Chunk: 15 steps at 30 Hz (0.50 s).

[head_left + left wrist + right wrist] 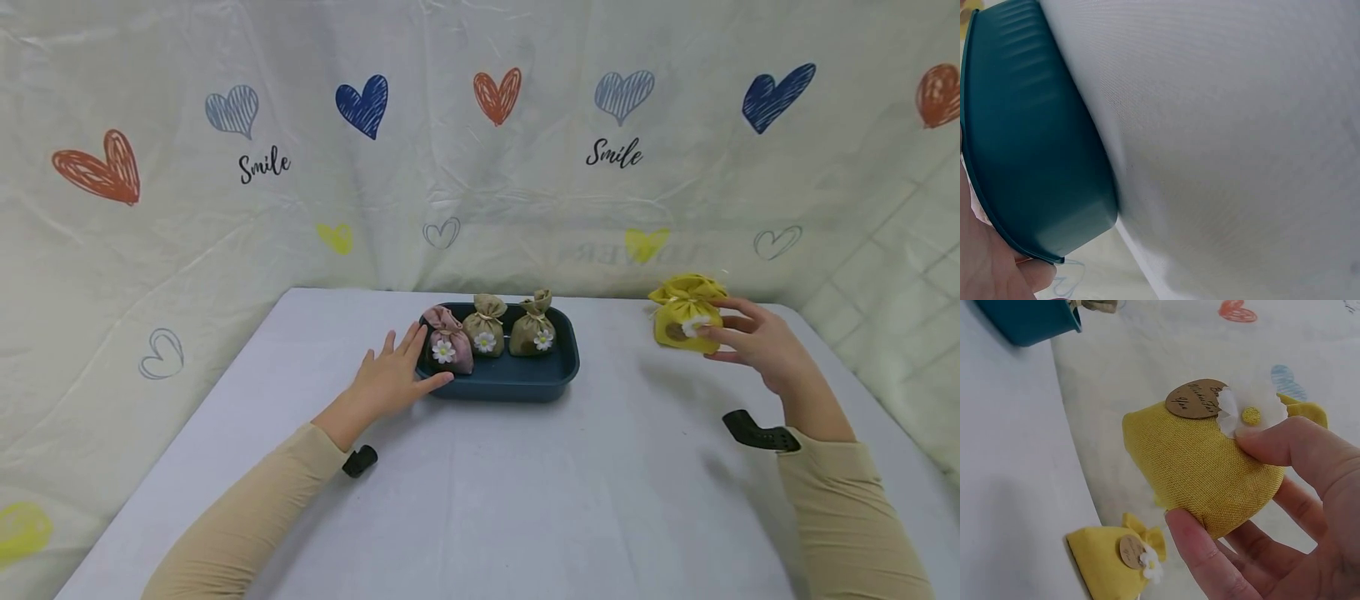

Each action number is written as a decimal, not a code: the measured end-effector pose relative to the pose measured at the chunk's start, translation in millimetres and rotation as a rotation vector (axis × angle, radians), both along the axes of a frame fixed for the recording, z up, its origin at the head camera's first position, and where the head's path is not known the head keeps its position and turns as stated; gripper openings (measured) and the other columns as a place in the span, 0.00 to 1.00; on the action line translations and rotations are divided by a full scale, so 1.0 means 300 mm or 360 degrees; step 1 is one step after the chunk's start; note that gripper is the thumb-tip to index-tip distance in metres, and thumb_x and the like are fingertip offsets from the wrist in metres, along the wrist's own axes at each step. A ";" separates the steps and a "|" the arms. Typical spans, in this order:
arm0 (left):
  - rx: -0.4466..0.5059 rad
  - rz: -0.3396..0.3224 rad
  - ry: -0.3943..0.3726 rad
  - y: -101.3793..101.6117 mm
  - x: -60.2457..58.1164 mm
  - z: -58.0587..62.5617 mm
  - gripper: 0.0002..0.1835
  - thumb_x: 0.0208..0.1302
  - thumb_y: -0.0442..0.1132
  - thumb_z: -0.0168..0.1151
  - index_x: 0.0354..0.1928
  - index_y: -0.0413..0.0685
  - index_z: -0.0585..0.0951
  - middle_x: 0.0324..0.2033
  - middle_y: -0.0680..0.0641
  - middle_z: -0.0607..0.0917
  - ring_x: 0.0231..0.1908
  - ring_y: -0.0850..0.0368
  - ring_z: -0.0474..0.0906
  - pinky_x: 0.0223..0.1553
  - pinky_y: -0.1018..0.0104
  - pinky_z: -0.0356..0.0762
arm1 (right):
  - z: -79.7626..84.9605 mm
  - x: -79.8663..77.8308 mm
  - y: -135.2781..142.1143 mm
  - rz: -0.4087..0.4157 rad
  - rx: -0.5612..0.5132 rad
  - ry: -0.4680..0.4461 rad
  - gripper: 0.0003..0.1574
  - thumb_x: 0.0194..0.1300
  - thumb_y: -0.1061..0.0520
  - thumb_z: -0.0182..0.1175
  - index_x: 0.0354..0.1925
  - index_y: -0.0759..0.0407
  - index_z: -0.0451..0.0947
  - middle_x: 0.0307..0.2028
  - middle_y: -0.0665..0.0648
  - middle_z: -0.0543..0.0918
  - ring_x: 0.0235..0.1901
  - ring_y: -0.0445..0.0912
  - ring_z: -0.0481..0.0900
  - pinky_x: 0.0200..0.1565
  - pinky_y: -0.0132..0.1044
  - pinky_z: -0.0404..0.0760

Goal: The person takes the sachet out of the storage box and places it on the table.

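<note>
My right hand (757, 346) holds a yellow cloth pouch (1191, 465) up off the table, thumb by its white fabric flower and fingers underneath. An oval brown tag (1194, 400) with writing hangs on this pouch. Behind it in the right wrist view, a second yellow pouch (1107, 559) stands on the table; the two overlap in the head view. My left hand (386, 375) rests at the left end of a dark teal tray (510, 390), fingers spread and fairly straight, thumb along the front rim. Inside sit a pink pouch (456, 354) and two tan pouches (489, 327), each with a white flower.
A white cloth covers the table (480, 500). Close behind its far edge hangs a pale curtain (480, 183) printed with hearts and "Smile". Black wrist mounts (757, 433) stick out from both cuffs.
</note>
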<state>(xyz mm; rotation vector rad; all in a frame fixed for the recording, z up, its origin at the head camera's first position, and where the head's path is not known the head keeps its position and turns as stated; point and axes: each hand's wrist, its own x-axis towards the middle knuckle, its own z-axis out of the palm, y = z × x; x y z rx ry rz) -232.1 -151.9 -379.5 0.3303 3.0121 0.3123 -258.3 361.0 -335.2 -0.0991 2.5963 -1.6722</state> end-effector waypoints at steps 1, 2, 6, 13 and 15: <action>-0.0001 0.0000 -0.0001 -0.001 0.000 0.000 0.56 0.69 0.77 0.46 0.83 0.47 0.44 0.82 0.45 0.45 0.78 0.33 0.41 0.69 0.27 0.48 | -0.001 0.000 0.007 0.0000 0.0002 -0.0006 0.24 0.74 0.55 0.64 0.61 0.37 0.69 0.61 0.63 0.67 0.38 0.27 0.79 0.42 0.35 0.86; -0.0003 0.0000 -0.0002 -0.001 0.001 0.000 0.56 0.68 0.77 0.46 0.83 0.47 0.44 0.82 0.45 0.45 0.78 0.33 0.41 0.69 0.27 0.48 | -0.002 0.000 0.012 -0.0008 0.0009 -0.0008 0.24 0.74 0.55 0.64 0.62 0.39 0.68 0.61 0.64 0.67 0.38 0.27 0.79 0.41 0.35 0.86; -0.0006 -0.0002 -0.0001 -0.002 0.004 0.001 0.56 0.68 0.77 0.45 0.83 0.47 0.44 0.82 0.45 0.45 0.78 0.33 0.41 0.69 0.27 0.48 | -0.005 0.000 0.032 -0.0040 0.0011 -0.0017 0.35 0.74 0.55 0.64 0.72 0.57 0.61 0.65 0.70 0.63 0.37 0.27 0.79 0.41 0.35 0.86; -0.0006 0.0000 -0.0002 -0.001 0.003 0.001 0.56 0.68 0.78 0.44 0.83 0.47 0.44 0.82 0.45 0.45 0.78 0.32 0.41 0.69 0.27 0.47 | -0.014 -0.006 0.054 -0.0106 0.0029 -0.0018 0.39 0.73 0.53 0.65 0.73 0.60 0.59 0.65 0.71 0.64 0.36 0.26 0.79 0.41 0.36 0.87; 0.0001 -0.0001 0.0000 -0.002 0.001 -0.002 0.56 0.68 0.78 0.44 0.83 0.47 0.44 0.82 0.45 0.45 0.78 0.32 0.41 0.69 0.26 0.47 | -0.016 -0.008 0.063 -0.0119 0.0029 -0.0015 0.39 0.73 0.53 0.65 0.73 0.60 0.60 0.62 0.67 0.66 0.36 0.27 0.79 0.41 0.36 0.87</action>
